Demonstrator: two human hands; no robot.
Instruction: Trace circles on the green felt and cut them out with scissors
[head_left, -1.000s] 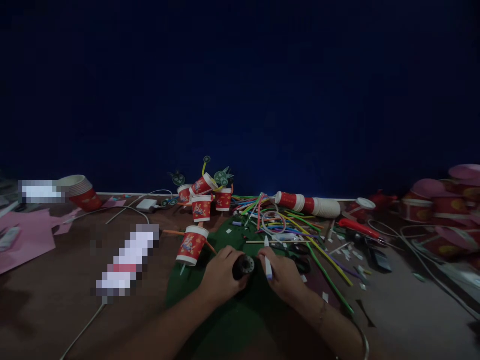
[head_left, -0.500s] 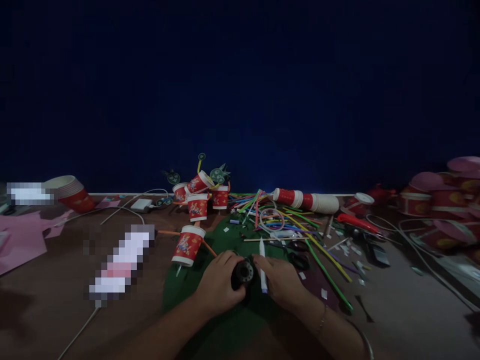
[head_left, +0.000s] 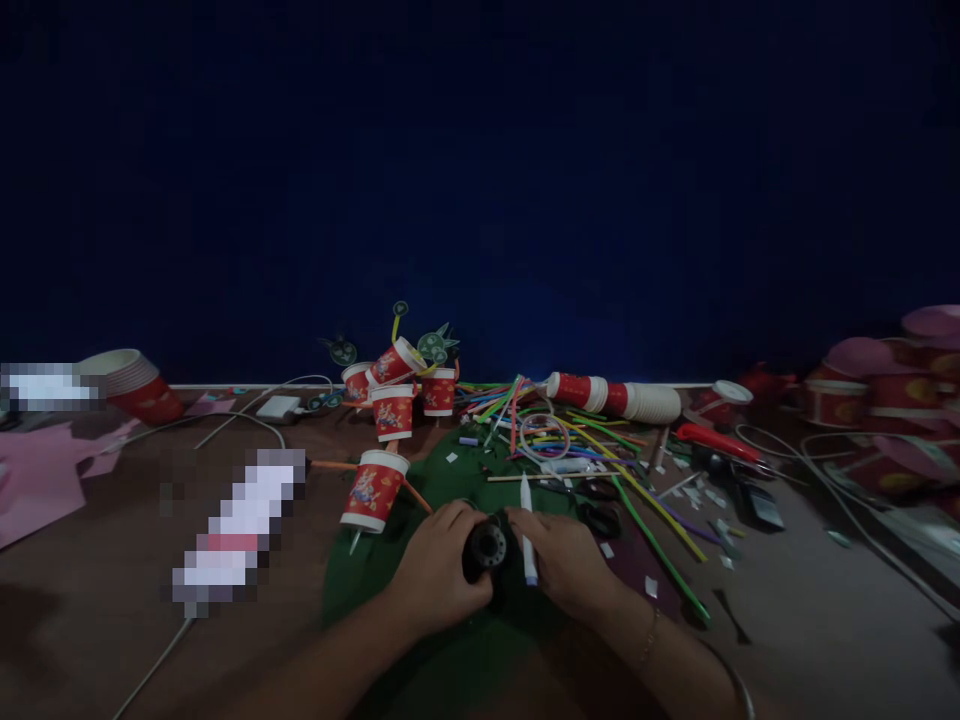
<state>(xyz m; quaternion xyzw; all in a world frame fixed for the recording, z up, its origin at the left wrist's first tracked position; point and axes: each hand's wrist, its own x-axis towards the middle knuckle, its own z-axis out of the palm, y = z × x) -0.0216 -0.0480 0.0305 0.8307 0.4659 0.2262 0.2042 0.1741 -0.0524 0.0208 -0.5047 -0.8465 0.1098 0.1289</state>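
Observation:
My left hand (head_left: 440, 565) is wrapped round a black cylindrical object (head_left: 490, 546). Its round end, with a ring of small holes around a dark centre, faces me; I cannot make out what kind of thing it is. Close by on the right, my right hand (head_left: 564, 560) is closed on a white marker (head_left: 528, 515) with a pale purple end, its narrow tip pointing away from me. The right fingertips come close to the black object; whether they touch it is hidden. Left of my hands, a red paper cup (head_left: 375, 490) lies upside down, tilted, with orange pipe cleaners at its sides.
Joined red cups (head_left: 394, 412) stand behind. Coloured pipe cleaners (head_left: 630, 490), paper scraps and black-handled scissors (head_left: 598, 518) lie right of centre on a green mat (head_left: 442, 640). Farther back are stacked cups (head_left: 652, 404) and a red-handled tool (head_left: 716, 442). A white cable (head_left: 154, 665) runs left.
The view has shifted very slightly. Both hands keep their hold, and the marker and black object stay in nearly the same place.

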